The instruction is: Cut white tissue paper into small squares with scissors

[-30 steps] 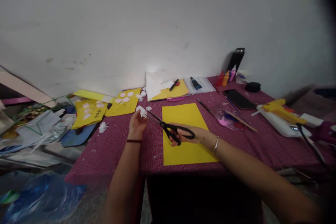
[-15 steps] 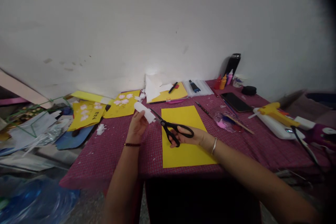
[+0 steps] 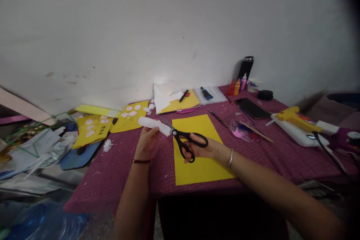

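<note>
My left hand (image 3: 146, 141) pinches a white strip of paper (image 3: 154, 124) and holds it level above the maroon checked tablecloth (image 3: 118, 161). My right hand (image 3: 203, 149) grips black-handled scissors (image 3: 184, 139), fingers through the loops. The blades point up and left and meet the right end of the strip. A plain yellow sheet (image 3: 198, 146) lies flat under my right hand.
Yellow cards with white flowers (image 3: 129, 114) lie at the left with white scraps (image 3: 107, 144). At the back lie papers and a pen (image 3: 184, 95). On the right are a phone (image 3: 251, 107), small paint bottles (image 3: 236, 86), a black flask (image 3: 245, 68) and a yellow glue gun (image 3: 295, 117). Clutter fills the floor at the left.
The crumpled white piece in my left hand has opened out into a longer strip, turned level. The scissor blades have closed in on its right end.
</note>
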